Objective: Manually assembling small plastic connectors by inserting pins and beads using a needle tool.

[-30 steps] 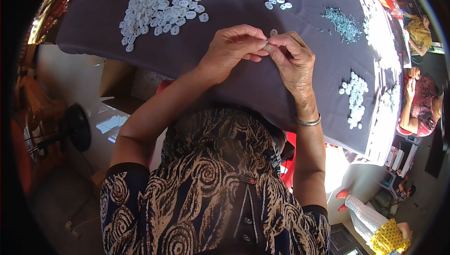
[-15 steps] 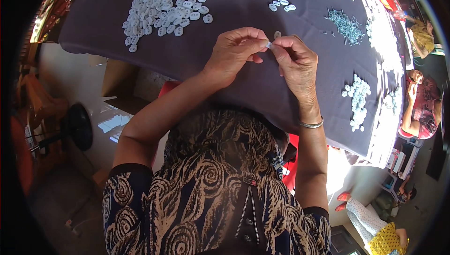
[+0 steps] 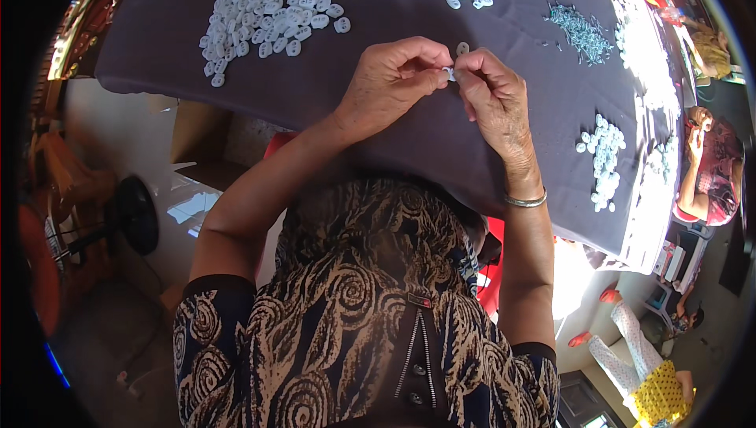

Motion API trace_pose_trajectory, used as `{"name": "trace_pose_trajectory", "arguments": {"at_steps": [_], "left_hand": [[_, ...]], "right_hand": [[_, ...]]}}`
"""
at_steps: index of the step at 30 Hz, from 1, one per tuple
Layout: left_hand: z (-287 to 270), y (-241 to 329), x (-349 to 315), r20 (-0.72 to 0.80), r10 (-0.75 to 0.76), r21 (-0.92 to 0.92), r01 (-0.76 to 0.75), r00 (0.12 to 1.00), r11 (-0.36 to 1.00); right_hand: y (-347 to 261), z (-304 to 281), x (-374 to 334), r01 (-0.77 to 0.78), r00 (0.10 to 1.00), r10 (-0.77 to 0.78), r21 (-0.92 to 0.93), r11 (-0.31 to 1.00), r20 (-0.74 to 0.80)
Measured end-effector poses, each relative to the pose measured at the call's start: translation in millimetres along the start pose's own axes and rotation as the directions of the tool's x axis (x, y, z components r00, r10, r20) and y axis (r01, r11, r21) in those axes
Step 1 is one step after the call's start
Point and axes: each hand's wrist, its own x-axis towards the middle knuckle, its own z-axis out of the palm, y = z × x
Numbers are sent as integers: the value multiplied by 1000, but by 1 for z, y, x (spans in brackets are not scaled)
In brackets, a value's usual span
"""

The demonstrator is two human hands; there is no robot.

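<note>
A dark purple cloth (image 3: 409,137) covers the table. At upper centre, the left hand (image 3: 394,81) and right hand (image 3: 492,97) stay pinched together on one small white piece (image 3: 450,74), as half a second earlier. A big heap of white pieces (image 3: 264,18) lies upper left, a greenish pile (image 3: 583,30) upper right.

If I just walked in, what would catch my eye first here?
Two hands, the left hand and right hand, pinch one tiny white piece together above a dark cloth. To the left lies a big heap of white buttons; a smaller heap sits near the cloth's right edge.
</note>
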Motion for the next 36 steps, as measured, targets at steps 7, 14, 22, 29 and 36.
{"name": "trace_pose_trajectory", "arguments": {"at_steps": [7,14,22,29,36], "left_hand": [[-3,-8,4,3,-32,-89,32,999,995],[-7,-6,3,-1,-31,-56,30,1000,998],[-5,-11,4,-59,-39,-75,35,997,997],[2,-13,4,-90,-40,-41,37,995,998],[4,-12,3,-145,-25,-66,15,989,998]], "right_hand": [[7,2,0,52,998,-53,-28,998,-25],[2,-21,3,18,992,-28,-83,996,-126],[15,-104,-12,-270,955,169,-482,834,-244],[18,-85,-6,-231,969,140,-540,809,-206],[10,-81,-1,-210,977,190,-606,767,-98]]}}
